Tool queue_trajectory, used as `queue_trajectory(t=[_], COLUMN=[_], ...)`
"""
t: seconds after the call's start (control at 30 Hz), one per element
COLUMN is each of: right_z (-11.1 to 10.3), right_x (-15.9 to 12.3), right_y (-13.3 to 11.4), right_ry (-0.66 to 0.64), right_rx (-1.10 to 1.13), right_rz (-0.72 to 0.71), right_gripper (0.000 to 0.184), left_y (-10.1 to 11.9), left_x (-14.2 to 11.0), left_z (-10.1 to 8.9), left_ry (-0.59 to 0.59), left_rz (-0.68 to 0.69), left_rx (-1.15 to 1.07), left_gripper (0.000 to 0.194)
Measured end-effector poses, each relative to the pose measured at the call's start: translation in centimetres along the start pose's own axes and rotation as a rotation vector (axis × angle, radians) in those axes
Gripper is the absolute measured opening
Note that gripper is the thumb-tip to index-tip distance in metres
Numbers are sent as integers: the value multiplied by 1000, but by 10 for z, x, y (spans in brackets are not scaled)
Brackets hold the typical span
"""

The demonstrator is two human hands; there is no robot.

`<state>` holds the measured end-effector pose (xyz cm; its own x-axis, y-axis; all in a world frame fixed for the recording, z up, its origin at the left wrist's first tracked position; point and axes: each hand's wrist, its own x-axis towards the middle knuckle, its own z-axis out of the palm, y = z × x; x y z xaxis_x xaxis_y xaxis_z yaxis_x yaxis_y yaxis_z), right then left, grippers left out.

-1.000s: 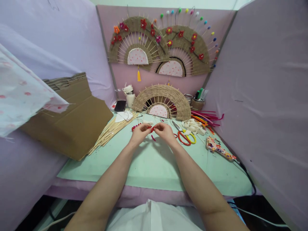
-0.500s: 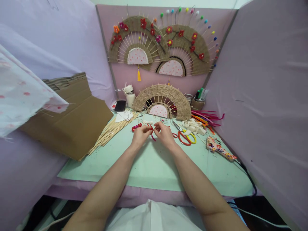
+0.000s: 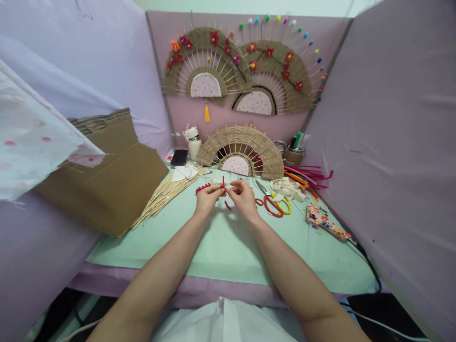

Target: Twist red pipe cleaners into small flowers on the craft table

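Note:
Over the middle of the mint-green table, my left hand (image 3: 207, 199) pinches a red pipe cleaner (image 3: 223, 181) between thumb and fingertips. One end of it sticks up above the fingers. My right hand (image 3: 243, 197) meets it from the other side, its thumb and forefinger closed on the same red piece. A short dark-red piece (image 3: 228, 205) shows just below the fingertips. Beside my left hand lie small red and magenta pipe-cleaner flowers (image 3: 202, 188), partly hidden by it. Right of my right hand are a small red loop (image 3: 259, 202) and red-handled scissors (image 3: 273, 207).
A twine-woven fan (image 3: 245, 135) stands behind my hands. Thin sticks (image 3: 160, 197) and cardboard (image 3: 107, 185) lie left. To the right are yellow-handled scissors (image 3: 286, 205), cream fabric strips (image 3: 289, 189), pipe cleaners (image 3: 313, 174) and a corded, flower-patterned glue gun (image 3: 324, 222). A white bottle (image 3: 194, 144) stands behind.
The red pipe cleaner between my fingers has turned, and one end now points upward. Both hands stay almost in place, and the whole view has shifted slightly.

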<state>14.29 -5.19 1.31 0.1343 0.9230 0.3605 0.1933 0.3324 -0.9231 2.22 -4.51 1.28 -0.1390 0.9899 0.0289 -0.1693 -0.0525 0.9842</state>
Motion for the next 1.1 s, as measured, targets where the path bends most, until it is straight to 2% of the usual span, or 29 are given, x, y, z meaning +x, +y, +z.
queue_trajectory(t=[0.2, 0.37, 0.47, 0.6, 0.8, 1.1], right_z=[2, 3, 2, -5, -10, -7], right_x=[1, -1, 0, 4, 10, 9], right_y=[2, 3, 0, -6, -5, 2], right_ry=[9, 23, -19, -67, -77, -138], right_rx=[90, 112, 148, 200, 260, 368], right_rz=[49, 19, 12, 88, 182, 260], right_gripper=[31, 30, 29, 26, 29, 32], left_y=[-3, 0, 2, 4, 6, 7], left_x=[3, 3, 5, 6, 4, 1], left_z=[-1, -3, -5, -7, -7, -6], left_ry=[-11, -107, -132, -162, -287, -318], left_rz=[-40, -134, -143, -145, -190, -205], left_rx=[-66, -178, -252, -328, -348, -327], left_gripper=[28, 32, 34, 35, 33, 33])
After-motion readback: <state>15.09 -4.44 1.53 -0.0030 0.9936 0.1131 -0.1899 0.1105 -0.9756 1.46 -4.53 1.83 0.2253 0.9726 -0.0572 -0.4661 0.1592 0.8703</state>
